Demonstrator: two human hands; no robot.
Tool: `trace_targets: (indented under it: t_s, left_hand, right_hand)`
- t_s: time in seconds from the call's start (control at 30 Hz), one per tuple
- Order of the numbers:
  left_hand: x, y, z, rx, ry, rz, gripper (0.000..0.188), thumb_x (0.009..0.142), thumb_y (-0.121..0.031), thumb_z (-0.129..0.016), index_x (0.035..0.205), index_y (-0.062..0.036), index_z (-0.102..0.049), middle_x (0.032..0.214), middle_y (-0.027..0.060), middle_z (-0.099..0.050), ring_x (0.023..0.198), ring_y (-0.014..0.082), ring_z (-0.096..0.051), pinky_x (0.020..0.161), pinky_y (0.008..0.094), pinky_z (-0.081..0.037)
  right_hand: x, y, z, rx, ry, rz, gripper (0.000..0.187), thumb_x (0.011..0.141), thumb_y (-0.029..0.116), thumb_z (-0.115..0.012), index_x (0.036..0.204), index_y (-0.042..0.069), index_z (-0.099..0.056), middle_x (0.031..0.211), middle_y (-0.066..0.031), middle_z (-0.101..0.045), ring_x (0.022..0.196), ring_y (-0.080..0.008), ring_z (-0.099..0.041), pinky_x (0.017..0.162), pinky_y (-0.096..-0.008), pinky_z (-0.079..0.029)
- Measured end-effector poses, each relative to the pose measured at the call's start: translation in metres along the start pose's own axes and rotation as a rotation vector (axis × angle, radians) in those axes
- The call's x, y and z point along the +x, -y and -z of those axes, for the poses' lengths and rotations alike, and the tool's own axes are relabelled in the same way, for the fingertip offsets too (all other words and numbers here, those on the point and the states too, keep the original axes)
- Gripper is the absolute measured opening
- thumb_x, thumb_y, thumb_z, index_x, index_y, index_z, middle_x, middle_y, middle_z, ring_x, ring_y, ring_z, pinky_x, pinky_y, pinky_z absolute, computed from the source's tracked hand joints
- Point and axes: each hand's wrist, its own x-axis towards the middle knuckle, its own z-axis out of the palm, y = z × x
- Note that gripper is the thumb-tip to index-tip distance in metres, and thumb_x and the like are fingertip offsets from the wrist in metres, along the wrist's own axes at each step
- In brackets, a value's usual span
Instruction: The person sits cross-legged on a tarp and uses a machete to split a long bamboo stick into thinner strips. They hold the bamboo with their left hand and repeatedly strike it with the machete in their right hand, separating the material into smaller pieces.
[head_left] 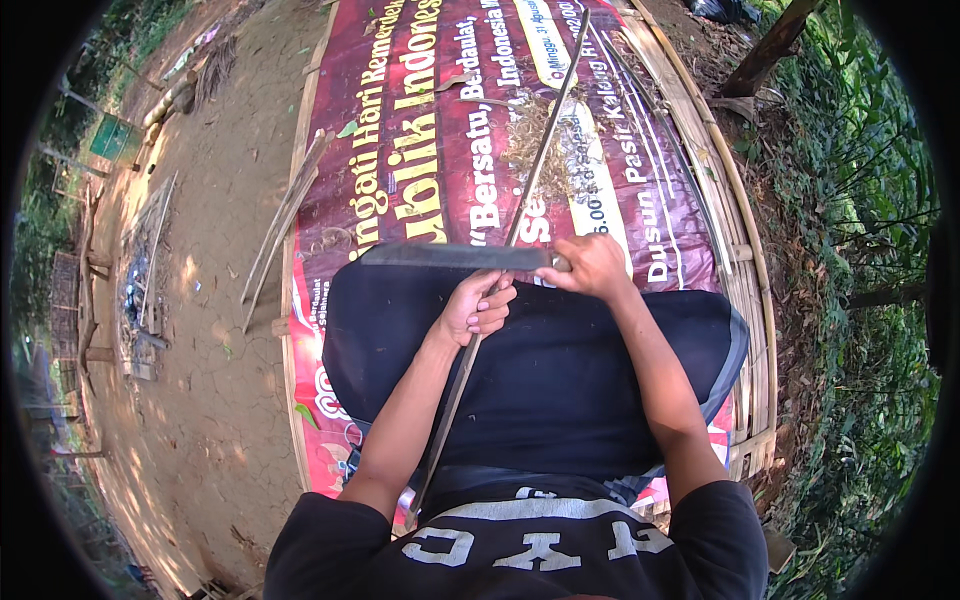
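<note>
My right hand (594,268) is closed around the handle of a machete (425,257). Its broad dark blade points left, lying level across a long thin bamboo strip (455,398). My left hand (478,308) grips that strip just below the blade, fingers curled round it. The strip slants from my waist up to the far side of the banner. I cannot tell whether the edge bites into the strip. Dark cloth (540,390) covers my lap under both forearms.
A red printed banner (400,150) covers the bamboo platform (745,235) I sit on. Pale shavings (545,145) are heaped ahead of me. More split strips (283,235) lean over the left edge. Bare earth (215,320) lies left, green plants (865,430) right.
</note>
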Motion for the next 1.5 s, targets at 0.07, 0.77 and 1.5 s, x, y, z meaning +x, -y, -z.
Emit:
trace_targets:
  t_s: [0.07, 0.77, 1.5]
  left_hand:
    - [-0.009, 0.001, 0.000, 0.062, 0.004, -0.027, 0.038, 0.111, -0.037, -0.029, 0.089, -0.0085, -0.040, 0.055, -0.0059, -0.030, 0.032, 0.0014, -0.026, 0.026, 0.0184, -0.021]
    - [0.009, 0.004, -0.018, 0.567, -0.238, -0.134, 0.029, 0.110, -0.035, -0.037, 0.100, -0.0097, -0.045, 0.062, -0.0059, -0.033, 0.039, 0.0016, -0.028, 0.034, 0.0188, -0.027]
    - [-0.001, -0.008, -0.013, 0.431, -0.158, -0.177, 0.031, 0.110, -0.038, -0.039, 0.097, -0.0098, -0.044, 0.061, -0.0057, -0.032, 0.037, 0.0023, -0.026, 0.033, 0.0192, -0.024]
  right_hand:
    - [0.001, -0.039, 0.006, -0.029, 0.001, -0.320, 0.060, 0.089, 0.060, -0.064, 0.067, 0.005, -0.062, 0.054, -0.0140, -0.059, 0.050, -0.0352, -0.062, 0.050, -0.0462, -0.047]
    - [0.008, 0.021, -0.012, 0.049, 0.188, -0.147, 0.059, 0.089, 0.062, -0.061, 0.072, 0.006, -0.067, 0.055, -0.0165, -0.061, 0.053, -0.0377, -0.064, 0.051, -0.0462, -0.051]
    - [0.001, -0.018, -0.017, 0.040, 0.022, -0.183, 0.058, 0.085, 0.061, -0.066, 0.066, 0.006, -0.063, 0.048, -0.0145, -0.054, 0.049, -0.0363, -0.062, 0.049, -0.0450, -0.049]
